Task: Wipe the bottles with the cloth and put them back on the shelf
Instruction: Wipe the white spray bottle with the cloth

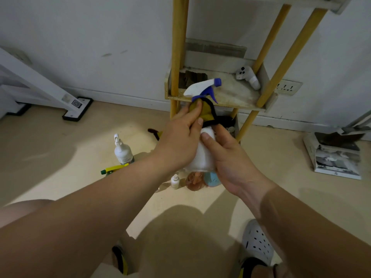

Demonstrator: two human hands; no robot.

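Note:
I hold a white spray bottle (pixel 202 155) with a white and blue trigger head in front of the wooden shelf (pixel 236 105). My right hand (pixel 226 157) grips its body from the right. My left hand (pixel 180 141) presses a yellow cloth with black edging (pixel 207 110) against the bottle's neck. On the floor below stand a white pump bottle (pixel 122 149), a small white dropper bottle (pixel 175 181), a clear orange bottle (pixel 193 181) and a light blue bottle (pixel 212 179), partly hidden by my hands. A yellow and green sprayer (pixel 114 169) lies beside them.
A white game controller (pixel 248 77) lies on the shelf board at the back right. An open cardboard box (pixel 335 155) sits on the floor at the right. White furniture legs (pixel 77 109) stand at the left by the wall. A wall socket (pixel 288 87) is behind the shelf.

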